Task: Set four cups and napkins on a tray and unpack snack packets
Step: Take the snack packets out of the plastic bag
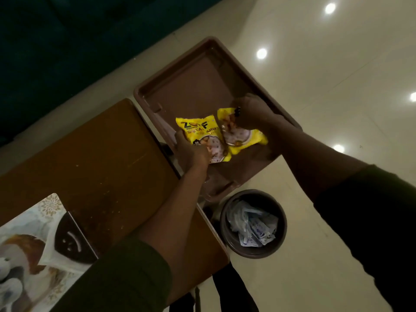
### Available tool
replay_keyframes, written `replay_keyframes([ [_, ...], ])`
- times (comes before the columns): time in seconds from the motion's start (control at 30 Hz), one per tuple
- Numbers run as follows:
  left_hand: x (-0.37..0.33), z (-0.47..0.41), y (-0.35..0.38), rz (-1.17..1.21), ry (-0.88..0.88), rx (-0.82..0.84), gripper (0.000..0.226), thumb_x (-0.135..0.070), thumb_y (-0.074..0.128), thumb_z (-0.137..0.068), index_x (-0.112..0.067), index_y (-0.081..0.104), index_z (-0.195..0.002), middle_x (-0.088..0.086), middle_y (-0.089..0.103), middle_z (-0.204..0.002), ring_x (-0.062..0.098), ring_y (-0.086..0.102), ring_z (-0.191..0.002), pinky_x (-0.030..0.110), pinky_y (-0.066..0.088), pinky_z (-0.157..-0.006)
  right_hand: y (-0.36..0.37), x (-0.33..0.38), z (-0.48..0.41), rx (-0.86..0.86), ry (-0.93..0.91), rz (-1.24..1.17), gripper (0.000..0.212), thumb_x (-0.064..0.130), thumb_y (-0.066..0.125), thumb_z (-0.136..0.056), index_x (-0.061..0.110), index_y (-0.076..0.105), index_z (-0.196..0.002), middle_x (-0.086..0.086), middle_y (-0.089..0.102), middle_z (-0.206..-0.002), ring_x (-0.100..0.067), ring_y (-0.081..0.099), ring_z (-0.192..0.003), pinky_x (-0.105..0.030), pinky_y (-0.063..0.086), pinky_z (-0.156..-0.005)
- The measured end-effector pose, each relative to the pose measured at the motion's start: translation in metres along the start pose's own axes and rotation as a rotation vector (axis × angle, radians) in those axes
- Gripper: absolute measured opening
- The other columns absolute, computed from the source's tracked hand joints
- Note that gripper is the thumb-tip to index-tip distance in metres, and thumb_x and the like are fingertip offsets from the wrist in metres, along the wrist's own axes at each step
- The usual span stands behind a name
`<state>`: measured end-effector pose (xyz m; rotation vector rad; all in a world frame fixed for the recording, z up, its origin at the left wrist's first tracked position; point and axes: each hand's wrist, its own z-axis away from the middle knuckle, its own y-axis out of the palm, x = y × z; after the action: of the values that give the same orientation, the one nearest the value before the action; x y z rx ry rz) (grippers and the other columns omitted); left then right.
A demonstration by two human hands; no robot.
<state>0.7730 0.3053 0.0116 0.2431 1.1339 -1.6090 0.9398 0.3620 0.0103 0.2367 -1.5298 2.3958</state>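
We grip one yellow snack packet in our left hand, another in our right hand, over the brown tray, likely ready to set down.

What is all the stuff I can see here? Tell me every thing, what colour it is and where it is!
snack packets: two, yellow, held side by side over the tray
tray: one, brown, no cups or napkins in it, sticking out past the table's edge
table: one, brown wood, on the left
bin: one, dark and round, on the floor below the tray, with crumpled plastic wrappers inside
printed packet: one, pale with a food picture, on the table's near left corner
floor: cream, shiny, showing spots of light
left hand: one, gripping the left packet
right hand: one, gripping the right packet
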Motion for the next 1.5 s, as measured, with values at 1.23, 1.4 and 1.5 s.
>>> replay_keyframes([
  [1.23, 0.061, -0.033, -0.303, 0.434, 0.211, -0.091, 0.041, -0.006, 0.061, -0.09, -0.013, 0.054, -0.131, 0.006, 0.065, -0.124, 0.019, 0.062, -0.114, 0.044, 0.054, -0.094, 0.03, 0.261, 0.072, -0.38, 0.158, -1.013, 0.054, 0.018, 0.062, -0.084, 0.011, 0.048, -0.136, -0.009, 0.061, -0.131, -0.026, 0.06, -0.119, -0.048, 0.046, -0.103],
  [1.4, 0.117, -0.033, -0.412, 0.465, 0.218, -0.213, 0.043, -0.003, 0.061, -0.09, -0.009, 0.053, -0.131, 0.008, 0.066, -0.123, 0.023, 0.064, -0.113, 0.048, 0.054, -0.095, 0.057, 0.353, 0.1, -0.282, -0.084, -0.996, 0.055, 0.004, 0.059, -0.084, 0.014, 0.044, -0.135, -0.002, 0.063, -0.123, -0.01, 0.065, -0.104, -0.021, 0.057, -0.075],
  [1.5, 0.157, -0.033, -0.469, 0.517, 0.199, -0.266, 0.038, 0.003, 0.058, -0.088, -0.011, 0.057, -0.123, 0.004, 0.068, -0.114, 0.022, 0.064, -0.11, 0.049, 0.052, -0.097, 0.08, 0.407, 0.118, -0.236, -0.149, -0.96, 0.058, 0.002, 0.058, -0.084, 0.016, 0.04, -0.137, 0.007, 0.062, -0.112, -0.006, 0.063, -0.094, -0.011, 0.052, -0.061],
])
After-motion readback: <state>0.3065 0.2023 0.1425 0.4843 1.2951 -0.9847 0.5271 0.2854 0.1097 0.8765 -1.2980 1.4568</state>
